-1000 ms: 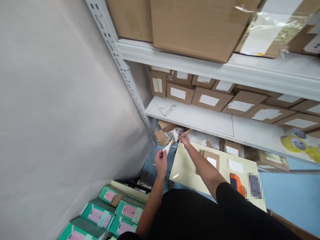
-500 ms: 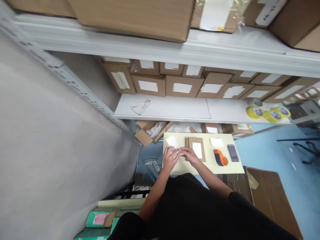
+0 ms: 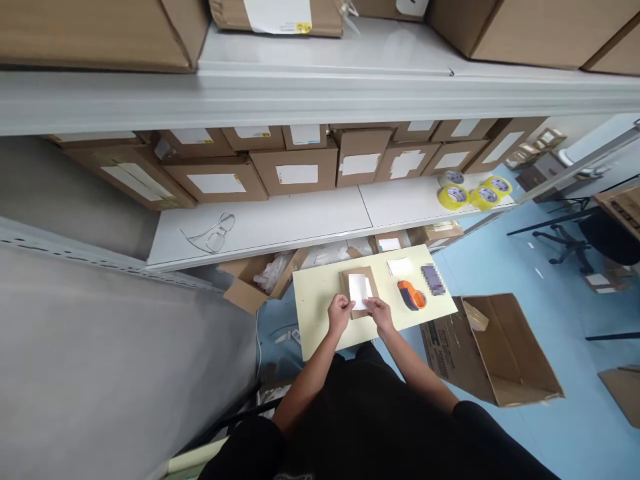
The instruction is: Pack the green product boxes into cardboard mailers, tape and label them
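Fingers [image 3: 372,303] of left hand [image 3: 339,313] and right hand [image 3: 381,314] pinching paper's [image 3: 358,288] near edge, carton [image 3: 369,271] beneath, tabletop [image 3: 316,293] leftward

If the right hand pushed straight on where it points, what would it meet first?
The right hand would first meet the white paper it touches; the cardboard box beneath seems next, depth unclear.

Wire-framed glasses [image 3: 216,239]: on the shelf [image 3: 295,217], beyond the hands [image 3: 340,315], to their left. Yellow tape rolls [image 3: 484,198]: same shelf, beyond and right. Labelled brown boxes [image 3: 299,187]: deeper on that shelf. Large open carton [image 3: 510,347]: blue floor [image 3: 560,427], right of the hands. Wheeled chair [image 3: 610,235]: farther right.
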{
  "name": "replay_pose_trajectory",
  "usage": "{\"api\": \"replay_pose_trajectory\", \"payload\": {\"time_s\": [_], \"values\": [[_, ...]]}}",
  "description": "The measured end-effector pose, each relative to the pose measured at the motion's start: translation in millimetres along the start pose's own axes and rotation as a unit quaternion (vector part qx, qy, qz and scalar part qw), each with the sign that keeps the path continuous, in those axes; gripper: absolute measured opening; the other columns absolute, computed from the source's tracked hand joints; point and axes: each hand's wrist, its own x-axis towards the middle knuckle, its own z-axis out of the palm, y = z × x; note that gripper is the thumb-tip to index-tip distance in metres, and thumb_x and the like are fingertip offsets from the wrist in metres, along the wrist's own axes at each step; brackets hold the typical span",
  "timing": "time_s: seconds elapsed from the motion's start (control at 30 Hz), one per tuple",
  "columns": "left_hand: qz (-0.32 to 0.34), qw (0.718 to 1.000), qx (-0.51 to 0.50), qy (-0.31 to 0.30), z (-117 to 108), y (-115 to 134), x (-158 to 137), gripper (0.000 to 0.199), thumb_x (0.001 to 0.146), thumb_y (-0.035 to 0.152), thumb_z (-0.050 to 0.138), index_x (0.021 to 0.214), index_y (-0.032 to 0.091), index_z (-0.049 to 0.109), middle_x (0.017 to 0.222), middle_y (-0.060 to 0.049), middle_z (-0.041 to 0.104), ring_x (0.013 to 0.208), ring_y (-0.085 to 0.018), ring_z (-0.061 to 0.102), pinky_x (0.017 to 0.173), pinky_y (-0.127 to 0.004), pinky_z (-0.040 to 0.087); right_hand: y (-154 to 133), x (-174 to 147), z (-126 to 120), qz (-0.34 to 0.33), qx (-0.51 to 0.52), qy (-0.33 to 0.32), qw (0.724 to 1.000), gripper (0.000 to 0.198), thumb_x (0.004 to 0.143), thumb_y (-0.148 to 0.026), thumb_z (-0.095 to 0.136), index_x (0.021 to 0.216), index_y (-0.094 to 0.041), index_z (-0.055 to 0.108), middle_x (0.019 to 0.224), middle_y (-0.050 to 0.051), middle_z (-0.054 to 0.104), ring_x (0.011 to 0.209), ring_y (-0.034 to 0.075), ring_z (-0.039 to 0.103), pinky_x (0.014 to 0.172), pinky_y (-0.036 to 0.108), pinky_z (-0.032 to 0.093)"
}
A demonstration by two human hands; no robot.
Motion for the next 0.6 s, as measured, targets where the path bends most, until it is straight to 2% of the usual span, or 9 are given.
{"api": "replay_pose_trajectory", "payload": {"time_s": [0.13,0.23,0.33,0.43,0.5,0.6], "values": [[-0.023,0.995,0.085,0.048,25,-13,3,0.021,0.079,0.033,0.070,0.075,0.024,0.051,0.068,0.005,0.059,0.066,-0.015,0.060,0.070,-0.025,0.048,13,31,-11,-0.054,-0.143,0.031,0.988,0.039,0.073,-0.054,0.069,0.088,-0.019,0.075,0.073,0.004,0.071,0.068,0.022,0.063,0.062,0.032,0.051],[-0.057,0.985,0.152,0.062,41,-22,6,0.016,0.081,0.027,0.067,0.077,0.024,0.052,0.068,0.005,0.061,0.068,-0.015,0.063,0.071,-0.025,0.048,18,51,-19,-0.091,-0.241,0.035,0.966,0.041,0.076,-0.042,0.065,0.109,-0.018,0.072,0.065,-0.001,0.065,0.064,0.022,0.062,0.066,0.031,0.050],[-0.095,0.970,0.216,0.057,52,-29,8,0.013,0.085,0.026,0.065,0.079,0.024,0.054,0.072,0.003,0.065,0.073,-0.015,0.067,0.073,-0.023,0.048,24,63,-25,-0.100,-0.286,0.026,0.953,0.049,0.079,-0.033,0.062,0.126,-0.019,0.061,0.067,-0.004,0.062,0.067,0.022,0.064,0.069,0.030,0.049],[-0.138,0.950,0.276,0.048,62,-29,10,0.011,0.086,0.023,0.066,0.081,0.023,0.056,0.078,0.001,0.071,0.079,-0.016,0.070,0.074,-0.024,0.048,29,70,-29,-0.078,-0.350,-0.004,0.934,0.040,0.085,-0.028,0.060,0.124,-0.023,0.055,0.072,-0.004,0.065,0.072,0.021,0.067,0.069,0.028,0.046],[-0.152,0.933,0.325,0.036,67,-25,13,0.010,0.086,0.024,0.067,0.082,0.023,0.058,0.083,-0.001,0.074,0.083,-0.018,0.071,0.075,-0.025,0.048,30,74,-31,-0.059,-0.410,-0.030,0.910,0.033,0.088,-0.025,0.060,0.121,-0.024,0.053,0.079,-0.001,0.069,0.076,0.022,0.068,0.070,0.028,0.043],[-0.161,0.887,0.433,0.011,67,-18,18,0.011,0.088,0.033,0.068,0.085,0.024,0.062,0.088,-0.005,0.076,0.089,-0.023,0.072,0.079,-0.030,0.048,27,82,-35,-0.052,-0.479,-0.068,0.874,0.027,0.092,-0.027,0.062,0.117,-0.023,0.053,0.087,0.005,0.073,0.082,0.024,0.070,0.073,0.031,0.042]]}}
